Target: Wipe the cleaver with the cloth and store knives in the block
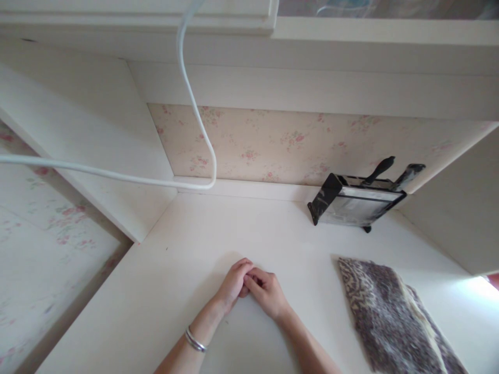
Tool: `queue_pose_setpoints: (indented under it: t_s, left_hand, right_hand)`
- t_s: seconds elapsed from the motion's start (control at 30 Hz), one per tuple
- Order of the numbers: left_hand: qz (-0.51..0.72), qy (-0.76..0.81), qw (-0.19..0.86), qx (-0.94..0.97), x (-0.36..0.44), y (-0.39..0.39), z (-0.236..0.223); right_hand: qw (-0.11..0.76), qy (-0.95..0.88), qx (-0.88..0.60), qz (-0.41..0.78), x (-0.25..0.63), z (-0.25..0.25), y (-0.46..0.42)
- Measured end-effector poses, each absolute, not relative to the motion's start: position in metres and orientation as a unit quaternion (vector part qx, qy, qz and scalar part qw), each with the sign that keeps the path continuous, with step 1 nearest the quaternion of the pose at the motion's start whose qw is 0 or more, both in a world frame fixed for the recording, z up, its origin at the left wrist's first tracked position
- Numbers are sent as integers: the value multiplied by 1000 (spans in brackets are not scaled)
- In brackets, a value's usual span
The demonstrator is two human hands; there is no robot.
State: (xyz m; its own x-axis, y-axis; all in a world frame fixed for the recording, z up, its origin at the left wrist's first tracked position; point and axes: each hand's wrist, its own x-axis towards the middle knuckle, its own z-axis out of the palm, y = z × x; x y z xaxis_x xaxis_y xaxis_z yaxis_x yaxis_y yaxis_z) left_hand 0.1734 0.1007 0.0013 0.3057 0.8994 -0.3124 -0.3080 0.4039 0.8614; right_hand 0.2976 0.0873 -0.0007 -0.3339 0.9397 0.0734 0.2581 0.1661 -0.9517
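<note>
My left hand and my right hand meet over the white countertop, fingers curled together and touching. Both are closed, and no object shows between them. A silver bangle circles my left wrist. To the right of my right hand lies a folded brown and cream patterned cloth, apart from it. Farther back stands a knife block with a black frame and clear sides. Two dark handles stick up out of it.
A white cable hangs in front of the upper cabinet and bends off to the left. Floral wallpaper covers the back wall. White side panels close in the left, and another panel stands at the right.
</note>
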Motion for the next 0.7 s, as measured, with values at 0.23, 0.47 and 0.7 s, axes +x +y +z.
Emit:
queue_pose_setpoints:
  t_s: [0.23, 0.47, 0.7]
  left_hand:
    - [410, 427, 725, 352, 173, 100, 6]
    - [411, 430, 720, 357, 174, 100, 6]
    - [412, 430, 719, 358, 175, 101, 6]
  right_hand:
    - [368, -669, -446, 467, 297, 1, 88]
    - [368, -671, -449, 461, 297, -1, 88]
    - [365, -677, -446, 458, 297, -1, 89]
